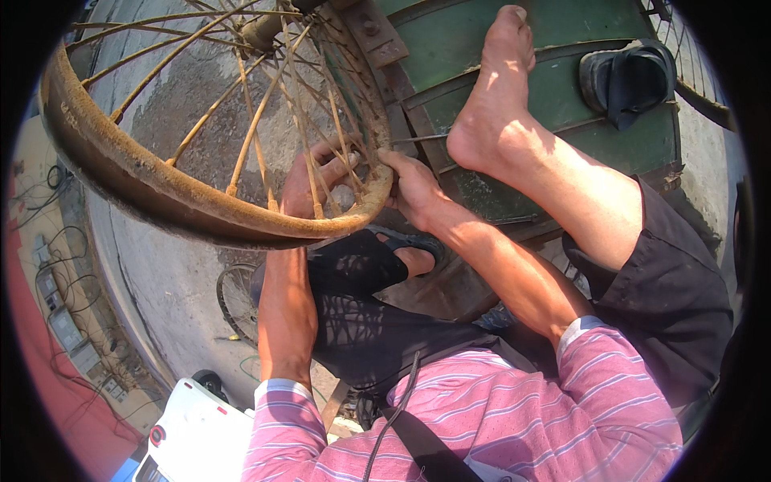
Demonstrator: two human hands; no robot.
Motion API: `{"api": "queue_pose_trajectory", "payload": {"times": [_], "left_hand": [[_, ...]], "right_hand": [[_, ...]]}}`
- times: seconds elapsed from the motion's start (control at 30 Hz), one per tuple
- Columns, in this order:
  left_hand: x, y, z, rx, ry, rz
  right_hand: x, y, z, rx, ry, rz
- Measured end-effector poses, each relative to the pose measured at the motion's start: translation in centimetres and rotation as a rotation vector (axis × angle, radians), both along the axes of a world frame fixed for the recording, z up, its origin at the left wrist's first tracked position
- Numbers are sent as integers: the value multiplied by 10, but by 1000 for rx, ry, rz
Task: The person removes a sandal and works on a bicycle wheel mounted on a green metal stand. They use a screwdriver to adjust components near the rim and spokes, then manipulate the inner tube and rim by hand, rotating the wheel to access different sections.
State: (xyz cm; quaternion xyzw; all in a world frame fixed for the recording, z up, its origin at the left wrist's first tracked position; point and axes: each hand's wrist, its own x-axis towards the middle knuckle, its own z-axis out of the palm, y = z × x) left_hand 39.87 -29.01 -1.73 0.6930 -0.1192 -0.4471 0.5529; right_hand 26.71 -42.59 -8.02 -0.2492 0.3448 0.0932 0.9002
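A rusty, mud-caked spoked wheel (pixel 120 153) fills the upper left, its rim tilted toward me. My left hand (pixel 315 178) reaches up behind the near rim, its fingers bent in among the spokes (pixel 255 120); the spokes partly cover it. Those fingers close around a spoke close to the rim's right side. On that right side, my right hand (pixel 414 186) grips the rim, thumb pressed on its edge and the other fingers mostly hidden behind. The hub (pixel 261 34) shows at the top, beside a rusty metal bracket (pixel 371 32).
My bare foot (pixel 499 96) rests on a green ribbed metal panel (pixel 450 76), with a black sandal (pixel 628 80) to its right. Another spoked wheel (pixel 699 56) stands at the far right. A smaller wheel (pixel 238 301), a white case (pixel 197 430) and cables (pixel 68 281) lie left.
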Motion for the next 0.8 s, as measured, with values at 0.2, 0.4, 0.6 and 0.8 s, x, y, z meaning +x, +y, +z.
{"api": "queue_pose_trajectory", "payload": {"times": [0.2,0.4,0.6,0.8], "left_hand": [[-16,-14,7,25,-164,18],[-19,-11,10,16,-213,-24],[-18,-15,10,-83,-80,47],[-31,-36,29,92,-287,103]], "right_hand": [[0,6,-3,-32,5,-32],[-1,8,0,-27,10,-61],[-3,12,8,-55,29,-71],[-4,10,17,-88,34,-76]]}}
